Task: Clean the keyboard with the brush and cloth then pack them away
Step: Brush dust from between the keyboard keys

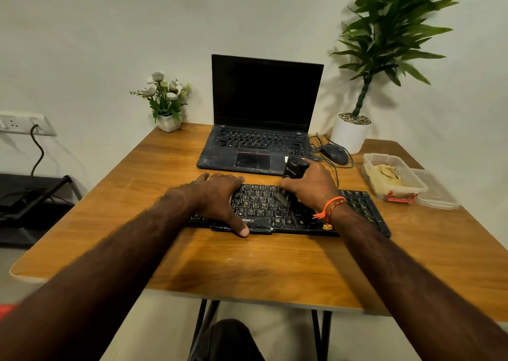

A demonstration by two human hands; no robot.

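Note:
A black keyboard (362, 209) lies across the middle of the wooden table (275, 264). My left hand (220, 195) rests on the keyboard's left half, fingers spread over the far edge and thumb on the near edge. My right hand (310, 186) grips a black brush (294, 168), whose bristles touch the keys near the middle of the keyboard. A beige cloth (389, 175) lies in a clear plastic box (368, 158) at the right side of the table.
An open black laptop (264, 113) stands behind the keyboard, with a mouse (334, 153) and cables to its right. The box's clear lid (437, 193) lies beside the box. A small flower pot (168, 121) and a tall potted plant (350, 135) stand at the back.

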